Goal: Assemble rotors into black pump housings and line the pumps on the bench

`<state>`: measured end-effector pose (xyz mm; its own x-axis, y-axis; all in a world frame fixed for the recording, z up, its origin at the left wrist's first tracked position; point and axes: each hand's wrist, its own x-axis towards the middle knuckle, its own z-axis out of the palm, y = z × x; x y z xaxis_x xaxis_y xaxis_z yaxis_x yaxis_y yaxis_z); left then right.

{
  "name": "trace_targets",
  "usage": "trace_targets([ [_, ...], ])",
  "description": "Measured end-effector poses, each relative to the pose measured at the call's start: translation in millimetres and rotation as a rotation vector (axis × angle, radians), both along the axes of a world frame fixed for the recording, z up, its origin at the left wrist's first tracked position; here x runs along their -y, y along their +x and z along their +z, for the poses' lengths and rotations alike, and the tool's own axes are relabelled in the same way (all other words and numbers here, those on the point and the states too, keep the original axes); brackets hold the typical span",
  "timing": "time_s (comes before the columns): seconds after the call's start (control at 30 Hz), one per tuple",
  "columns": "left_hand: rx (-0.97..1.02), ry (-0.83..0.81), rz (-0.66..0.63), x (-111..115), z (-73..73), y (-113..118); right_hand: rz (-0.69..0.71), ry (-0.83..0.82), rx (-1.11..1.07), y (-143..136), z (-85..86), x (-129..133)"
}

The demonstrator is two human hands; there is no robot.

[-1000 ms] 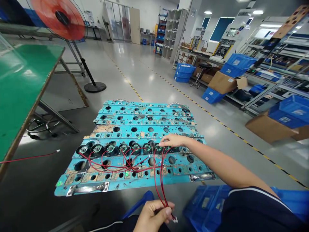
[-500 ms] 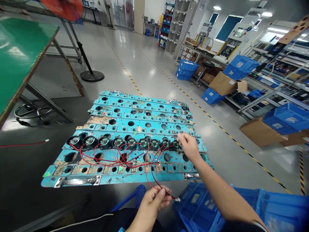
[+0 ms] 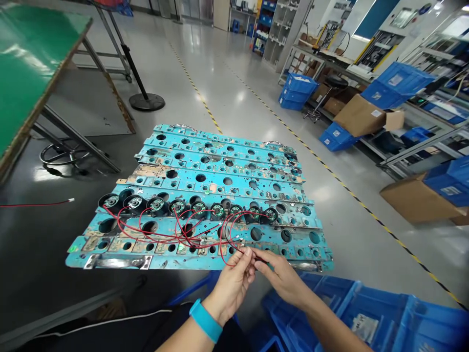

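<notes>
A turquoise perforated plate (image 3: pixel 205 159) with worn paint lies in front of me. Several round black motors with green circuit boards (image 3: pixel 157 206) stand in a row across it, red wires (image 3: pixel 157 238) trailing from them. Over the plate's front edge, my left hand (image 3: pixel 235 277) pinches red and black wires between thumb and fingers. My right hand (image 3: pixel 278 276) meets it from the right, its fingers closed on the same wires. The wire ends between the hands are hidden. White connectors (image 3: pixel 240 239) lie just behind the fingertips.
Blue bins (image 3: pixel 361 313) stand at the lower right, near my right forearm. A green table (image 3: pixel 40 44) is at the left, with a stand's round base (image 3: pixel 147 101) beyond it. Cardboard boxes (image 3: pixel 361 116) and blue crates line the right side.
My right hand has left the rightmost motor and come down to my left hand. My left hand has risen slightly with the wires. The view has shifted.
</notes>
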<state>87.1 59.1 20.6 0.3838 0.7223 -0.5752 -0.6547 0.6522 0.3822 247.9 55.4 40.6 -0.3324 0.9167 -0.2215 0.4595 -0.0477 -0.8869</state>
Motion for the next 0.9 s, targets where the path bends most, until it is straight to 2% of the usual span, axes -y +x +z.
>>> trace_targets([
  [0.13, 0.019, 0.005, -0.03, -5, 2.4, 1, 0.086, 0.029, 0.098, -1, 2.4, 5],
  [0.23, -0.028, 0.017, 0.011, -10, 5.9, 2, 0.029, 0.048, 0.133, 10, -4.9, 2],
  [0.4, -0.157, 0.01, 0.129, -28, 9.9, -7, -0.07, 0.144, 0.161, 43, -16.9, -14],
  [0.5, -0.206, 0.003, 0.152, -40, 9.6, -12, -0.095, 0.286, 0.196, 57, -24.8, -23],
  [0.63, -0.253, 0.033, 0.163, -47, 8.2, -11, -0.096, 0.574, 0.472, 66, -37.2, -30],
  [0.73, -0.303, 0.072, 0.193, -47, 5.5, -10, -0.022, 0.655, 0.613, 70, -38.5, -31],
  [0.9, -0.412, 0.154, 0.188, -40, 0.9, -15, 0.138, 0.618, 0.697, 68, -28.0, -20],
])
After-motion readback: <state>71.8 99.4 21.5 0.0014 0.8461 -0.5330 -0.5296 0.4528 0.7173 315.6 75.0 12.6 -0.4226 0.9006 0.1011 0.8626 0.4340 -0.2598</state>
